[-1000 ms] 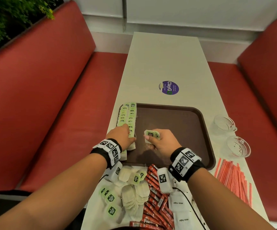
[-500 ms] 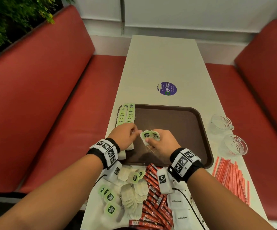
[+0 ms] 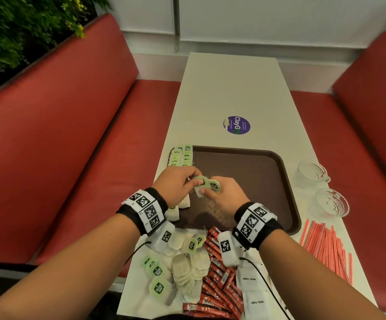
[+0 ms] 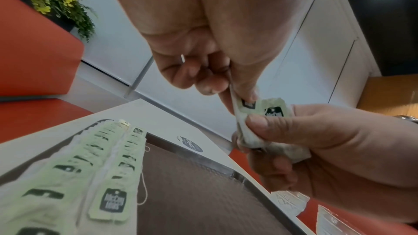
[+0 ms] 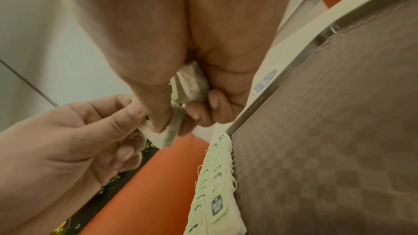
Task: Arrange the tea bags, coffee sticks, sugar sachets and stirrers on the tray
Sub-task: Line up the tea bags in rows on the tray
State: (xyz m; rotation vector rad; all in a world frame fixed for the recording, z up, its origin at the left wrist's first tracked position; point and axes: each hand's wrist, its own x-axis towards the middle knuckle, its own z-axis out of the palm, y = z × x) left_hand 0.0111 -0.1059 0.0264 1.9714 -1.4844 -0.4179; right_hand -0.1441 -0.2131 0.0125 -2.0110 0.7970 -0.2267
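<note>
A brown tray (image 3: 268, 181) lies on the table with two rows of green-tagged tea bags (image 3: 181, 155) along its left edge, also seen as rows of tea bags (image 4: 95, 163) in the left wrist view. Above the tray's near left part both hands meet. My right hand (image 3: 212, 190) grips a small bunch of tea bags (image 3: 208, 184). My left hand (image 3: 188, 179) pinches one tea bag (image 4: 246, 108) of that bunch by its top. The right hand's thumb (image 4: 271, 124) presses on the bunch.
Near the front edge lie loose tea bags (image 3: 185, 269), red coffee sticks (image 3: 219, 280) and white sugar sachets (image 3: 252, 292). Red stirrers (image 3: 325, 248) lie at the right. Two glass bowls (image 3: 330, 202) stand right of the tray. Red benches flank the table.
My left hand left the tea bag row on the tray and moved right to the right hand. It now pinches a tea bag in the bunch, which has risen slightly.
</note>
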